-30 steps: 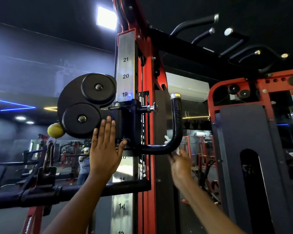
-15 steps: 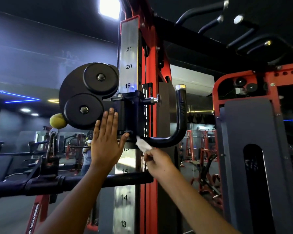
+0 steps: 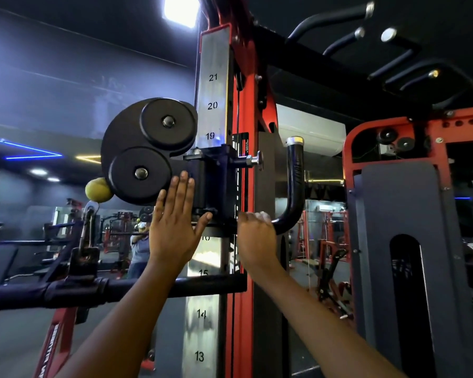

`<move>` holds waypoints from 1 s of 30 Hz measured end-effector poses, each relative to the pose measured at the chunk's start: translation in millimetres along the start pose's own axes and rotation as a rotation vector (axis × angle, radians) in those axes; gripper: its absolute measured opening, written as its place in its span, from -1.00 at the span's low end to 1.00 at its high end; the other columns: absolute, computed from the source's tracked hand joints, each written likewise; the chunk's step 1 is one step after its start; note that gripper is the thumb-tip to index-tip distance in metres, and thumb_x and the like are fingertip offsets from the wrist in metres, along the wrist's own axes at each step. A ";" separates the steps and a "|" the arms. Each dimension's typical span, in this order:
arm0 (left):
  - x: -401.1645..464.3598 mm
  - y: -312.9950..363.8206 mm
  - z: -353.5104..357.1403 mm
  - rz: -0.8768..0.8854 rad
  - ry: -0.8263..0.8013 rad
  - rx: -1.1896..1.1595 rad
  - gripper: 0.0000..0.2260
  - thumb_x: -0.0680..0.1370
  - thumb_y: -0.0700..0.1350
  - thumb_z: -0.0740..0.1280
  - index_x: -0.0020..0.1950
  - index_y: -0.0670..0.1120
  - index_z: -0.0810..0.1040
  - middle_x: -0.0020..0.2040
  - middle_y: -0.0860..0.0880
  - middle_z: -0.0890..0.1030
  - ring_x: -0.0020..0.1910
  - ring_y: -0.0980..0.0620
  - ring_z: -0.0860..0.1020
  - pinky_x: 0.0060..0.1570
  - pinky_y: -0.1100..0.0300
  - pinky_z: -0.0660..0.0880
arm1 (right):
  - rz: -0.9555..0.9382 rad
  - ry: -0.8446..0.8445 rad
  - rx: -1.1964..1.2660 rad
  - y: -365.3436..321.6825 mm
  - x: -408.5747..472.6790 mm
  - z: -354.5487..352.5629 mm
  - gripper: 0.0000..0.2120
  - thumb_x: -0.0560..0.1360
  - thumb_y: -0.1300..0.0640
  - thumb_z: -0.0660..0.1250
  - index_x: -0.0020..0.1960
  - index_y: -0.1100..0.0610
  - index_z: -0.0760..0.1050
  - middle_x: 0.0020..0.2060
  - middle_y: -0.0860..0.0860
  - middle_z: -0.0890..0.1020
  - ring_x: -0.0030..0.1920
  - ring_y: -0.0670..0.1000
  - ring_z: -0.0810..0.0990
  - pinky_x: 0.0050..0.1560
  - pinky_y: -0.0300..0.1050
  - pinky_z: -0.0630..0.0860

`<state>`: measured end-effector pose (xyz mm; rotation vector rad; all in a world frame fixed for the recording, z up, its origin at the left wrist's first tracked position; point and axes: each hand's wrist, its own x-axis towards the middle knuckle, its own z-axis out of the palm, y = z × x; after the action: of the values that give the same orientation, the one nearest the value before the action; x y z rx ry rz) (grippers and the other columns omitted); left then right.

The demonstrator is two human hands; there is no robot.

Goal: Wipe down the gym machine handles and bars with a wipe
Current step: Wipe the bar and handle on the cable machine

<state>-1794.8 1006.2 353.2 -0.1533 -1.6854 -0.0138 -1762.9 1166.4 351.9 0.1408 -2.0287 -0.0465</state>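
A black J-shaped handle (image 3: 295, 184) with a chrome cap juts from the black carriage (image 3: 216, 181) on the red upright (image 3: 246, 296). My right hand (image 3: 256, 238) is closed around the handle's lower horizontal part, close to the carriage. A sliver of the white wipe (image 3: 263, 214) shows at my knuckles; the rest is hidden in my grip. My left hand (image 3: 175, 227) lies flat, fingers apart, against the carriage's left side, just under the black pulley housing (image 3: 145, 151).
A numbered steel strip (image 3: 210, 105) runs up the upright. A black bar (image 3: 115, 290) crosses low at the left. A yellow ball (image 3: 97, 189) hangs under the pulleys. Pull-up grips (image 3: 339, 20) branch overhead. A grey-shrouded red machine (image 3: 410, 214) stands to the right.
My right hand has slid left along the handle's bottom bend toward the carriage and closed around it, hiding most of the wipe. My left hand has stayed flat on the carriage.
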 end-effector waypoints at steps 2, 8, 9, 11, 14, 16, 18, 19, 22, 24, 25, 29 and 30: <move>-0.2 -1.6 0.0 0.013 0.001 0.010 -0.32 0.61 0.26 -0.07 0.58 -0.15 -0.04 0.59 -0.12 0.01 0.57 -0.03 -0.03 0.53 0.10 -0.21 | -0.069 0.025 0.052 -8.9 6.8 12.1 -0.81 0.49 0.27 0.27 0.08 0.26 0.55 -0.06 0.15 0.64 0.00 0.12 0.62 0.24 -0.01 0.42; -0.9 -0.9 -1.3 0.009 -0.014 0.050 -0.30 0.60 0.27 -0.08 0.58 -0.15 -0.06 0.60 -0.14 0.00 0.57 -0.05 -0.02 0.53 0.04 -0.14 | -0.723 0.173 -0.206 62.9 -14.5 20.1 -0.53 0.47 0.35 0.02 0.33 0.25 0.42 0.30 0.14 0.49 0.32 0.10 0.45 0.34 0.02 0.38; -0.8 -0.2 -2.1 0.006 -0.018 0.050 -0.30 0.60 0.27 -0.09 0.58 -0.16 -0.06 0.59 -0.14 0.00 0.57 -0.05 -0.02 0.53 0.05 -0.15 | -0.788 0.176 -0.194 73.1 -18.4 14.0 -0.56 0.47 0.36 0.07 0.31 0.24 0.44 0.28 0.13 0.51 0.31 0.10 0.46 0.34 0.02 0.37; -0.2 1.7 -3.5 -0.005 -0.018 0.046 -0.31 0.60 0.27 -0.09 0.58 -0.16 -0.06 0.59 -0.15 0.01 0.57 -0.05 -0.02 0.52 0.06 -0.18 | -0.766 0.252 -0.043 84.6 -22.8 0.4 -0.61 0.44 0.38 0.14 0.23 0.27 0.50 0.18 0.16 0.58 0.25 0.12 0.52 0.29 0.02 0.39; -1.5 2.3 -2.1 -0.016 -0.018 0.046 -0.31 0.60 0.28 -0.10 0.58 -0.14 -0.08 0.59 -0.14 0.00 0.57 -0.04 -0.03 0.52 0.07 -0.20 | -0.505 0.451 0.173 91.5 0.9 -30.3 -0.62 0.48 0.41 0.04 0.23 0.35 0.46 0.16 0.26 0.56 0.17 0.19 0.57 0.20 0.02 0.45; -1.0 1.3 -2.3 -0.009 -0.017 0.037 -0.31 0.60 0.27 -0.10 0.58 -0.14 -0.06 0.59 -0.14 0.01 0.57 -0.04 -0.02 0.52 0.07 -0.18 | -0.368 0.536 0.157 95.0 38.4 -56.4 -0.58 0.47 0.45 0.01 0.25 0.33 0.45 0.19 0.26 0.54 0.17 0.20 0.56 0.19 0.02 0.40; -1.1 -0.6 -3.2 0.001 -0.021 0.028 -0.32 0.60 0.27 -0.10 0.58 -0.14 -0.05 0.59 -0.13 0.01 0.57 -0.04 -0.02 0.52 0.07 -0.17 | -0.304 0.477 0.027 102.2 72.5 -74.2 -0.60 0.47 0.48 0.10 0.23 0.28 0.49 0.22 0.22 0.53 0.24 0.21 0.51 0.23 0.03 0.34; -1.6 -1.6 -3.8 0.005 -0.023 0.026 -0.32 0.60 0.27 -0.09 0.58 -0.13 -0.05 0.59 -0.12 0.01 0.57 -0.03 -0.02 0.52 0.07 -0.17 | -0.316 0.408 -0.065 107.3 82.6 -77.0 -0.63 0.46 0.48 0.19 0.21 0.27 0.51 0.23 0.20 0.53 0.29 0.21 0.46 0.29 0.05 0.28; -1.2 -3.9 -5.3 0.016 -0.024 0.029 -0.32 0.60 0.26 -0.06 0.58 -0.13 -0.03 0.59 -0.11 0.01 0.57 -0.03 0.00 0.52 0.09 -0.17 | -0.359 0.280 -0.248 120.7 71.4 -66.4 -0.67 0.42 0.44 0.19 0.11 0.26 0.55 0.16 0.20 0.59 0.33 0.19 0.43 0.42 0.07 0.14; -1.6 -5.9 -6.8 0.023 -0.037 0.041 -0.32 0.60 0.26 -0.07 0.58 -0.14 -0.02 0.59 -0.11 0.02 0.57 -0.02 0.01 0.52 0.10 -0.18 | -0.347 0.309 -0.239 115.5 37.9 -49.4 -0.73 0.39 0.41 0.23 0.03 0.23 0.57 0.07 0.20 0.62 0.25 0.17 0.52 0.40 0.05 0.17; -1.5 -6.5 -7.8 0.023 -0.044 0.046 -0.32 0.60 0.27 -0.08 0.58 -0.14 -0.02 0.59 -0.12 0.03 0.57 -0.02 0.01 0.52 0.10 -0.19 | -0.346 0.324 -0.216 110.3 20.1 -38.9 -0.75 0.39 0.39 0.28 0.01 0.21 0.57 0.04 0.19 0.63 0.20 0.16 0.55 0.39 0.04 0.19; -1.8 -6.5 -11.2 0.019 -0.076 0.051 -0.32 0.61 0.27 -0.11 0.58 -0.16 -0.01 0.59 -0.12 0.02 0.57 -0.02 0.00 0.52 0.12 -0.23 | -0.174 0.308 -0.038 63.7 -23.3 -4.8 -0.69 0.30 0.33 0.39 0.05 0.26 0.57 -0.09 0.15 0.65 0.00 0.14 0.63 0.26 0.04 0.44; -1.9 -6.6 -11.5 0.018 -0.076 0.056 -0.32 0.61 0.27 -0.11 0.58 -0.16 -0.01 0.59 -0.12 0.01 0.57 -0.01 -0.01 0.52 0.12 -0.24 | -0.120 0.307 0.022 47.9 -21.5 -1.1 -0.73 0.30 0.32 0.41 0.01 0.26 0.58 -0.15 0.14 0.66 -0.09 0.12 0.65 0.16 0.02 0.53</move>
<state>-1784.0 998.4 353.3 -0.1279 -1.7586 0.0531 -1756.3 1216.5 337.9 0.2668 -1.7136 -0.0733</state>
